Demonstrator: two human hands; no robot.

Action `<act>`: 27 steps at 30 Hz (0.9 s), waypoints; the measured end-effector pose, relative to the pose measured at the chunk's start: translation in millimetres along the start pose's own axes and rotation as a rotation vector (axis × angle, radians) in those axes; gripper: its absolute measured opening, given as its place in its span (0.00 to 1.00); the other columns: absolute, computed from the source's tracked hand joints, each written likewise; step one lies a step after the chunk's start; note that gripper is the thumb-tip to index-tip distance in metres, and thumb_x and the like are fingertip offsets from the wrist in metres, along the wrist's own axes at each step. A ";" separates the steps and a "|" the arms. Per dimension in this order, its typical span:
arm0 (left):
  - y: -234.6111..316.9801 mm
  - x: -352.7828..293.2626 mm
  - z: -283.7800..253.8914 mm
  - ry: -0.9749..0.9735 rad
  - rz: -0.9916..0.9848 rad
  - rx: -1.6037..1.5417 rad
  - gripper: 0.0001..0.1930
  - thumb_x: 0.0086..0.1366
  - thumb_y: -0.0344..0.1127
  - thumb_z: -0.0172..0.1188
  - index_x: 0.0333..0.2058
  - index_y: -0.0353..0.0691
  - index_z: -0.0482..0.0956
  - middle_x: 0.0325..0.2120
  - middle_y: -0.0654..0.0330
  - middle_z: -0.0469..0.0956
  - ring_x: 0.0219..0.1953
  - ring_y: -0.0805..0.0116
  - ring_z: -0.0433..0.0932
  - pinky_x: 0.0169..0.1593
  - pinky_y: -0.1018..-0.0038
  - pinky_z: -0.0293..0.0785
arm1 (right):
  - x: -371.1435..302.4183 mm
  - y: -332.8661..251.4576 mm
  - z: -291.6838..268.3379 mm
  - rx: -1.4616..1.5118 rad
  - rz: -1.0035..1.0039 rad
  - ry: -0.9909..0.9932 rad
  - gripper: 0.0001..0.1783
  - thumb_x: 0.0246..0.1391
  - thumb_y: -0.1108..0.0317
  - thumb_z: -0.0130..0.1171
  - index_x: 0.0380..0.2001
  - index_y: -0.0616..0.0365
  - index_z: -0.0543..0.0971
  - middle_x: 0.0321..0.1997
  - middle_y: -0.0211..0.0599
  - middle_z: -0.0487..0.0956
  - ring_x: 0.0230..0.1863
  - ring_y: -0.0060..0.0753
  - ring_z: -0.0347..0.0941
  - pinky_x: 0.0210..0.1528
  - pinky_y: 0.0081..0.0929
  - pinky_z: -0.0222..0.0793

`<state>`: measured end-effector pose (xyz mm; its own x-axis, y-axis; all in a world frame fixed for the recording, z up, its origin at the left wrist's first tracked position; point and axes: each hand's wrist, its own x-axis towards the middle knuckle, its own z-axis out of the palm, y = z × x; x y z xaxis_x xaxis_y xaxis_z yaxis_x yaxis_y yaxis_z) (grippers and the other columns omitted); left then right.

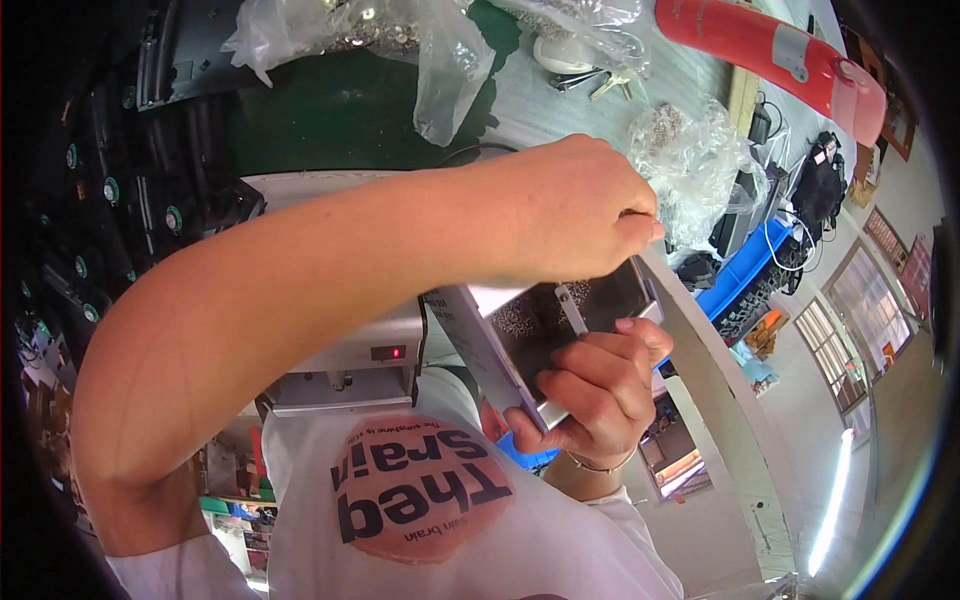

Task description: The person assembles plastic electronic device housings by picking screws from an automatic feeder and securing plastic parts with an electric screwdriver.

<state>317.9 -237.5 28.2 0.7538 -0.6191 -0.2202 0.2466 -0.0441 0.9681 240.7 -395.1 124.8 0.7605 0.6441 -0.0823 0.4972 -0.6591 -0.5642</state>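
My left arm reaches across from the left. My left hand (585, 210) is a closed fist over the far rim of an open metal box (482, 350). What its fingers hold, if anything, is hidden. My right hand (605, 385) wraps its fingers round the box's near right rim, thumb at the near corner. Inside the box lie many small metal screws or similar parts (515, 318), in a dark hopper. A narrow metal strip (572, 308) with a hole stands amid them. Left of the box is a pale machine housing (345, 350) with a small red-lit display, partly behind my left forearm.
Clear plastic bags of small metal parts (690, 165) lie on the table, with more bags (370, 25) on the green mat (330, 125). A red bottle (745, 55) lies far right, near keys (610, 88). Black devices (110, 190) crowd the left. A blue bin (745, 270) stands right.
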 end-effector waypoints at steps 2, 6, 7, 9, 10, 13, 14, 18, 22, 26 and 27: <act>1.0 10.7 -7.1 -0.075 -0.036 0.018 0.16 0.66 0.41 0.52 0.32 0.33 0.81 0.30 0.50 0.80 0.37 0.50 0.78 0.45 0.64 0.72 | 5.3 1.2 -2.8 -0.010 0.002 0.003 0.14 0.36 0.56 0.68 0.24 0.47 0.76 0.30 0.24 0.75 0.31 0.27 0.71 0.51 0.36 0.59; -19.8 29.1 -6.6 -0.067 -0.053 -0.075 0.21 0.67 0.50 0.51 0.36 0.38 0.84 0.33 0.52 0.83 0.37 0.60 0.80 0.45 0.68 0.73 | 19.6 7.3 -4.4 0.012 -0.043 -0.048 0.13 0.36 0.58 0.68 0.23 0.50 0.75 0.26 0.25 0.74 0.29 0.29 0.70 0.46 0.31 0.59; -22.0 34.4 -7.0 -0.075 -0.067 -0.095 0.21 0.67 0.50 0.51 0.36 0.38 0.84 0.33 0.53 0.83 0.37 0.62 0.80 0.45 0.69 0.72 | 22.3 10.3 -6.8 0.036 -0.034 -0.052 0.14 0.36 0.59 0.68 0.23 0.50 0.75 0.26 0.24 0.74 0.29 0.29 0.70 0.44 0.31 0.58; -24.7 40.4 -6.1 -0.079 -0.110 -0.099 0.21 0.68 0.50 0.51 0.36 0.39 0.84 0.34 0.56 0.83 0.38 0.67 0.79 0.46 0.72 0.72 | 27.5 18.3 -10.3 0.091 -0.040 -0.046 0.15 0.34 0.59 0.70 0.23 0.51 0.74 0.26 0.23 0.74 0.28 0.29 0.69 0.39 0.30 0.56; -26.4 41.4 -6.3 -0.073 -0.101 -0.079 0.21 0.68 0.50 0.51 0.36 0.39 0.84 0.34 0.56 0.83 0.38 0.67 0.79 0.46 0.72 0.72 | 29.0 23.6 -12.8 0.086 -0.054 -0.030 0.15 0.34 0.59 0.70 0.23 0.51 0.74 0.26 0.23 0.74 0.28 0.29 0.69 0.39 0.30 0.56; -32.1 45.7 -5.7 -0.031 -0.004 -0.038 0.20 0.65 0.52 0.50 0.36 0.46 0.86 0.35 0.53 0.83 0.39 0.56 0.80 0.47 0.67 0.72 | 34.0 35.6 -19.8 0.143 -0.062 -0.095 0.17 0.32 0.59 0.71 0.22 0.51 0.74 0.23 0.24 0.72 0.27 0.32 0.67 0.40 0.30 0.58; -34.7 48.3 -6.1 -0.041 -0.011 -0.058 0.19 0.65 0.52 0.50 0.35 0.47 0.86 0.35 0.53 0.83 0.38 0.57 0.80 0.47 0.68 0.72 | 35.9 37.5 -19.8 0.139 -0.069 -0.086 0.17 0.32 0.59 0.71 0.22 0.51 0.74 0.23 0.24 0.72 0.27 0.32 0.67 0.40 0.30 0.58; -34.6 56.3 -13.6 -0.096 -0.029 -0.060 0.19 0.65 0.51 0.50 0.34 0.47 0.86 0.33 0.55 0.83 0.37 0.60 0.80 0.46 0.67 0.72 | 41.8 39.2 -16.7 0.158 -0.029 -0.065 0.20 0.37 0.53 0.70 0.22 0.54 0.73 0.23 0.29 0.73 0.26 0.35 0.67 0.36 0.31 0.59; -25.0 50.8 -8.8 -0.175 -0.090 -0.018 0.19 0.68 0.48 0.50 0.36 0.40 0.84 0.34 0.56 0.83 0.38 0.66 0.79 0.47 0.71 0.71 | 32.5 25.7 -14.4 0.134 -0.091 -0.081 0.18 0.36 0.56 0.70 0.22 0.54 0.73 0.23 0.27 0.73 0.25 0.34 0.67 0.36 0.31 0.59; -15.0 40.6 -6.0 -0.158 -0.085 0.015 0.19 0.68 0.48 0.50 0.36 0.40 0.83 0.32 0.55 0.82 0.37 0.62 0.79 0.45 0.70 0.72 | 27.7 20.2 -13.8 0.158 -0.082 -0.082 0.18 0.33 0.58 0.72 0.22 0.53 0.74 0.23 0.28 0.74 0.25 0.33 0.68 0.37 0.30 0.60; -13.7 39.5 -6.7 -0.159 -0.076 0.023 0.19 0.68 0.49 0.50 0.36 0.40 0.83 0.32 0.55 0.82 0.37 0.62 0.79 0.45 0.70 0.72 | 29.2 19.6 -16.0 0.188 -0.077 -0.091 0.16 0.31 0.61 0.71 0.22 0.52 0.74 0.24 0.27 0.73 0.26 0.32 0.68 0.36 0.30 0.59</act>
<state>348.4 -256.2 5.5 0.6269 -0.7296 -0.2732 0.2843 -0.1122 0.9521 279.3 -395.4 124.5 0.6780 0.7279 -0.1023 0.4595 -0.5284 -0.7139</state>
